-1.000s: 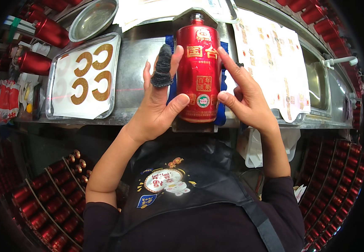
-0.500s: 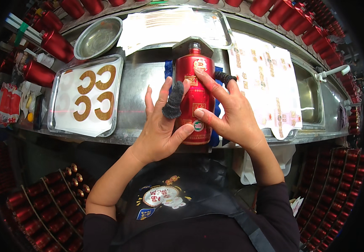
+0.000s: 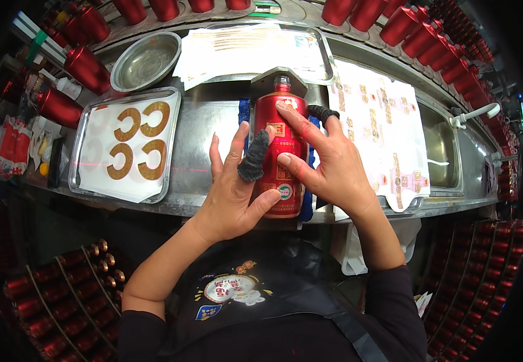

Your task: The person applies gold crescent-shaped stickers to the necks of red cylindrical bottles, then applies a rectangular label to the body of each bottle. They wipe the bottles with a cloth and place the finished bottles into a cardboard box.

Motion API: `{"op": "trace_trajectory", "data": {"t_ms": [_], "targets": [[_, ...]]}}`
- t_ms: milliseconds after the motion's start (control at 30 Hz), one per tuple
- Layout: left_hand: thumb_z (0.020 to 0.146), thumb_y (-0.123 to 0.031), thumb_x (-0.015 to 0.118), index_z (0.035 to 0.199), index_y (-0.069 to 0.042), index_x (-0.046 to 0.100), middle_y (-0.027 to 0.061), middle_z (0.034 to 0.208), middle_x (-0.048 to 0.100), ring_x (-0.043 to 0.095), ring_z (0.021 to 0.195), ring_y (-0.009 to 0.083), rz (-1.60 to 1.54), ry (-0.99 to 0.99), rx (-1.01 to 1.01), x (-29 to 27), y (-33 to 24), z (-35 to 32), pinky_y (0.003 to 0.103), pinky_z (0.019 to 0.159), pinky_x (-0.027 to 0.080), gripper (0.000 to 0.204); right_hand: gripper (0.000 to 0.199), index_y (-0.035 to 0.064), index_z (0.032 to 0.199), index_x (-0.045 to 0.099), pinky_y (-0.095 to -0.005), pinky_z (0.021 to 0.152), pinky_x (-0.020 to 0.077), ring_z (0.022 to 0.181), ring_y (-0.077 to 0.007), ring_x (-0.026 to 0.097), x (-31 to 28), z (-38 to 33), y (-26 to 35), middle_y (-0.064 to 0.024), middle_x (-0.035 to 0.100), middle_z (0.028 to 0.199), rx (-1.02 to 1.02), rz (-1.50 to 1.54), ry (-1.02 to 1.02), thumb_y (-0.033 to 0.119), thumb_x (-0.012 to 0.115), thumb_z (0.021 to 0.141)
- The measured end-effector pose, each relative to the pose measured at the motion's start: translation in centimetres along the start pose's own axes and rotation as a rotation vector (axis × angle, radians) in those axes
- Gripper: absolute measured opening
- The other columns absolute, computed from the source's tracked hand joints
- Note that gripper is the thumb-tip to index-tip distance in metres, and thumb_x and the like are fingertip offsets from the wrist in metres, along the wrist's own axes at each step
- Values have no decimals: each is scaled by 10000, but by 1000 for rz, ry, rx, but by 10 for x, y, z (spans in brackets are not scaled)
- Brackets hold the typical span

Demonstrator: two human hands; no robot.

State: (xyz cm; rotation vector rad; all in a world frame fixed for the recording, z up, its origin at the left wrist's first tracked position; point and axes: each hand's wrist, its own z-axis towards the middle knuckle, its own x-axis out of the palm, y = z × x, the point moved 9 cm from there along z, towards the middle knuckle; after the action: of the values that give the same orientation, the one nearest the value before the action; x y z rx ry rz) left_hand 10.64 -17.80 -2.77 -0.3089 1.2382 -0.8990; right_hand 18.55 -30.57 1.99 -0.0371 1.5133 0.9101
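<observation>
A red bottle with gold decals lies on its back on a blue-lined holder, its dark neck pointing away from me. My right hand rests on it from the right, with its index fingertip on the upper decal and its thumb lower down. My left hand is at the bottle's left side, fingers spread and thumb against the lower edge. Dark fabric wraps cover one finger on each hand. Neither hand grips the bottle.
At left, a metal tray holds a sheet with gold C-shaped decals. Behind it stands a metal bowl. Decal sheets lie on the right beside a sink. Red bottles line the conveyor; racks of them stand below.
The whole scene sits slightly lower in view. Both hands stay at nearly the same places on the bottle. Red bottles along the far conveyor have shifted position.
</observation>
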Motion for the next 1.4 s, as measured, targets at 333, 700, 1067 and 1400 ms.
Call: {"op": "trace_trajectory", "data": {"t_ms": [333, 700, 1067, 1400], "targets": [[980, -429, 600, 1594, -132, 288, 140, 1556, 452, 55, 1575, 362, -33, -9, 37, -4, -3, 2, 703, 1155, -56, 750, 755, 248, 1547, 474, -335, 732, 407, 764, -229, 432, 4, -26, -7, -89, 462, 824, 22, 160, 8, 435, 752, 871], [972, -434, 611, 1606, -114, 274, 152, 1648, 304, 60, 1576, 371, 15, 2, 49, -9, -1, 8, 684, 1165, -43, 786, 787, 232, 1571, 435, -331, 707, 374, 750, -217, 389, 7, -29, -14, -78, 443, 792, 41, 183, 15, 461, 731, 878], [955, -432, 630, 1601, -108, 281, 140, 1647, 325, 120, 1568, 376, 6, -3, 88, -6, 1, 15, 665, 1172, -40, 802, 756, 286, 1563, 437, -376, 728, 440, 764, -292, 513, 11, -19, -18, -155, 542, 838, 14, 153, -16, 438, 719, 879], [998, -423, 583, 1598, -120, 288, 107, 1645, 348, 125, 1572, 360, -51, -35, 88, -8, 6, 6, 655, 1176, -57, 734, 593, 238, 1556, 461, -293, 690, 382, 750, -168, 375, 15, -37, -25, -45, 619, 978, -42, 217, 19, 338, 630, 995]]}}
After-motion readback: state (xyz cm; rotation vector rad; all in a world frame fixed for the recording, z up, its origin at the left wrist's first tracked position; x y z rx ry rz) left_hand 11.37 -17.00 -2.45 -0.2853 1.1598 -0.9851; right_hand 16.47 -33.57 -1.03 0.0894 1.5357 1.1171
